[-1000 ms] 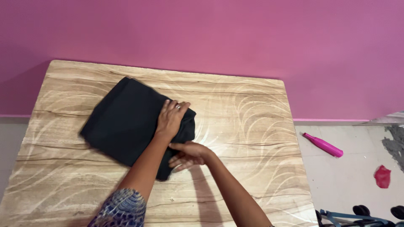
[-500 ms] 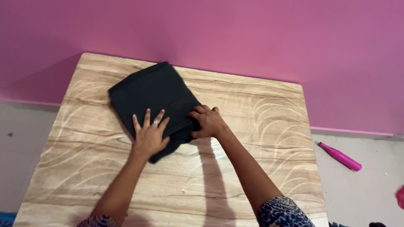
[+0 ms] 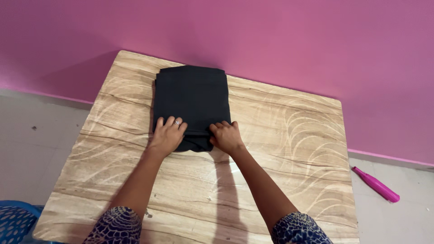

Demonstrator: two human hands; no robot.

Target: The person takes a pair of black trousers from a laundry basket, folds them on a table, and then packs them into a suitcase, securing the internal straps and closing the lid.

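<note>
A folded black cloth (image 3: 192,97) lies on the wooden table (image 3: 280,149), squared up near the table's far edge. My left hand (image 3: 166,135), with a ring on one finger, rests flat on the cloth's near left corner with the fingers a little apart. My right hand (image 3: 226,136) sits at the near right corner, fingers curled onto the cloth's near edge. Both arms in blue patterned sleeves reach in from the bottom of the view.
A pink wall (image 3: 271,40) stands right behind the table. On the grey floor to the right lies a pink bottle-like object (image 3: 376,184). A blue mesh basket (image 3: 16,221) shows at the bottom left corner.
The cloth has turned from a slanted position to square with the table and lies farther back. Both hands have moved to its near edge, side by side.
</note>
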